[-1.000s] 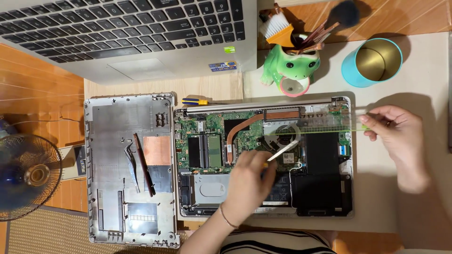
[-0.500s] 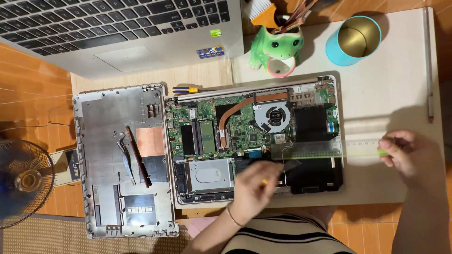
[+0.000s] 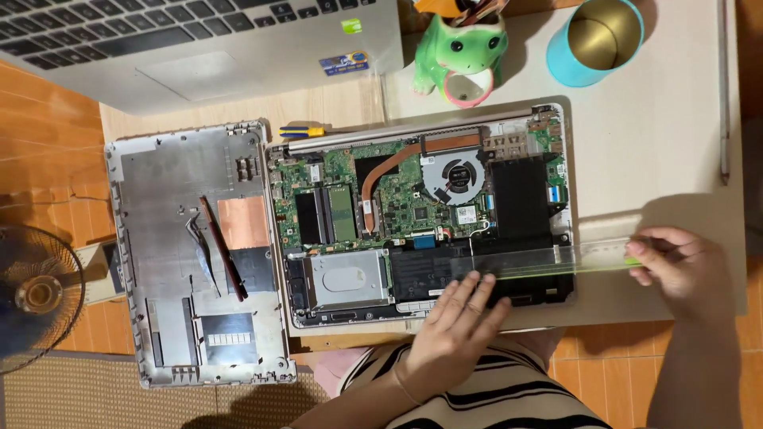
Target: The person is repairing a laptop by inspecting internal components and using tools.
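Cover off, lying at 9 o'clock of our opened laptop (image 3: 421, 222). Left hand (image 3: 453, 330) rests flat, fingers spread, on battery (image 3: 477, 270). Right hand (image 3: 675, 266) pinches clear ruler (image 3: 556, 258) across it. Reassembly remains.

Green circuit board (image 3: 397, 187), clear green-edged ruler (image 3: 556, 260), black battery (image 3: 445, 270), teal cup (image 3: 560, 59)

The person wears a black-and-white striped top, both forearms bare, a thin band at the left wrist.
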